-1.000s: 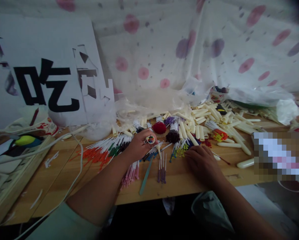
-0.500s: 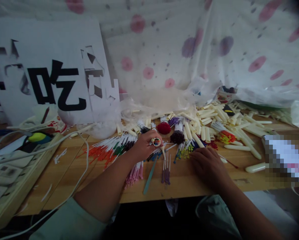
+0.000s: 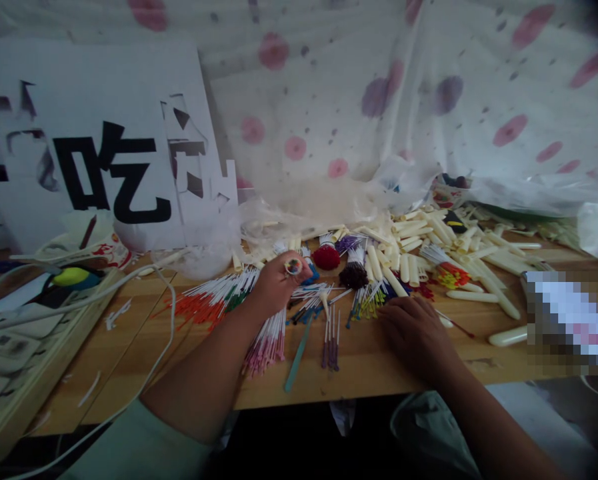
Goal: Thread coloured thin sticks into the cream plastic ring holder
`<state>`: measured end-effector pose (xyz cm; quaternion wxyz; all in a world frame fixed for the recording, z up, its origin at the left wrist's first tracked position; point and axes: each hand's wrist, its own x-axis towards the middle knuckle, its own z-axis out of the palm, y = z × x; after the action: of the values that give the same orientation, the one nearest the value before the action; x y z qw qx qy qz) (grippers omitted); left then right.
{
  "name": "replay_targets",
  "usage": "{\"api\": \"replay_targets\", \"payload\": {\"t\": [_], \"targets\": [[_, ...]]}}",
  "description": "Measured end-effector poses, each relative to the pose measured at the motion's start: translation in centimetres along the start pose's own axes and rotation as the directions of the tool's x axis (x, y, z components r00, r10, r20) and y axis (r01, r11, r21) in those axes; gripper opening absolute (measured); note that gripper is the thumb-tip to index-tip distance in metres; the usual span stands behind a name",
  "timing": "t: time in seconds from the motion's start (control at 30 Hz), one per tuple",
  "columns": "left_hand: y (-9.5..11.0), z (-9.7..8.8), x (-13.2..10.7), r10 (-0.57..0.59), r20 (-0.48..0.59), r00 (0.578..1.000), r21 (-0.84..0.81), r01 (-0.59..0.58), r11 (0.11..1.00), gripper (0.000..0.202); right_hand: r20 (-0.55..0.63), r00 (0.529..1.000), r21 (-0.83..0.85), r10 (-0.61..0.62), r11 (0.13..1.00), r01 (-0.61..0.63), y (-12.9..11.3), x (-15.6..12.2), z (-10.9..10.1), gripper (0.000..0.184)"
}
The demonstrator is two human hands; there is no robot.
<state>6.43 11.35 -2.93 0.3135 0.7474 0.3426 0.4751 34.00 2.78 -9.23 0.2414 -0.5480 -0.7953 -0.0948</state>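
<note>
My left hand (image 3: 275, 287) is closed around a slim piece whose round, pale-rimmed end (image 3: 293, 267) faces me, full of multicoloured tips; the rest is hidden in the fingers. My right hand (image 3: 413, 330) rests on the wooden table, fingers lying loosely, with no object visible in it. Between the hands lie a few purple-tipped sticks (image 3: 333, 340), a teal flat strip (image 3: 299, 357) and a cream tapered piece (image 3: 325, 301). Pink-tipped sticks (image 3: 266, 347) are below my left hand, orange-tipped ones (image 3: 199, 307) to its left. Yellow-tipped sticks (image 3: 371, 300) sit near my right fingers.
Bundles with dark red (image 3: 327, 257) and blackish (image 3: 355, 275) tips stand behind. Cream tubes (image 3: 423, 233) are heaped at the back right. A white cable (image 3: 171, 320) loops across the left side, by a wooden crate (image 3: 53, 353). A white cut-out board (image 3: 129, 87) leans behind.
My left hand has moved left and slightly up with the piece it holds, uncovering more of the sticks and the cream tapered piece. My right hand stays in place.
</note>
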Motion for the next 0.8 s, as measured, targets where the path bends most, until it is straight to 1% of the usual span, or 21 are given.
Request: {"api": "replay_targets", "payload": {"t": [0.07,0.13,0.2,0.3,0.4,0.47,0.57,0.67,0.8], "targets": [[-0.3,-1.1,0.4,-0.015,-0.152,0.988,0.018,0.018,1.000,0.020,-0.003,1.000,0.003,0.003,1.000,-0.003,0.0,0.0,0.0,0.020],[-0.6,-2.0,0.7,0.005,-0.260,0.966,0.025,0.001,1.000,0.019,0.002,1.000,0.007,0.008,1.000,-0.008,0.0,0.0,0.0,0.020],[-0.8,-2.5,0.9,0.020,-0.315,0.949,0.019,-0.015,1.000,0.017,0.008,1.000,0.014,0.009,1.000,-0.009,0.1,-0.1,0.0,0.019],[-0.8,-2.5,0.9,-0.006,-0.355,0.935,-0.028,-0.004,1.000,0.016,0.011,1.000,0.023,0.007,1.000,-0.007,0.1,-0.1,0.1,0.019],[-0.4,-1.9,0.8,-0.047,-0.353,0.934,-0.077,0.022,0.997,0.016,0.000,1.000,0.026,0.004,1.000,-0.004,0.1,-0.1,0.1,0.019],[-0.2,-1.5,0.7,-0.069,-0.324,0.944,-0.084,0.044,0.995,0.016,-0.003,1.000,0.024,0.002,1.000,-0.002,0.1,-0.1,0.1,0.018],[0.0,-0.8,0.5,-0.092,-0.240,0.966,-0.087,0.074,0.994,0.014,0.002,1.000,0.020,0.003,1.000,-0.003,0.1,-0.1,0.2,0.017],[0.0,-0.3,0.1,-0.094,-0.167,0.982,-0.049,0.087,0.995,0.010,-0.001,1.000,0.016,-0.004,1.000,0.004,0.1,-0.1,0.2,0.018],[0.1,0.4,-0.3,-0.056,-0.082,0.995,-0.028,0.053,0.998,0.012,-0.011,1.000,0.015,-0.008,1.000,0.008,0.0,0.0,0.2,0.019]]}}
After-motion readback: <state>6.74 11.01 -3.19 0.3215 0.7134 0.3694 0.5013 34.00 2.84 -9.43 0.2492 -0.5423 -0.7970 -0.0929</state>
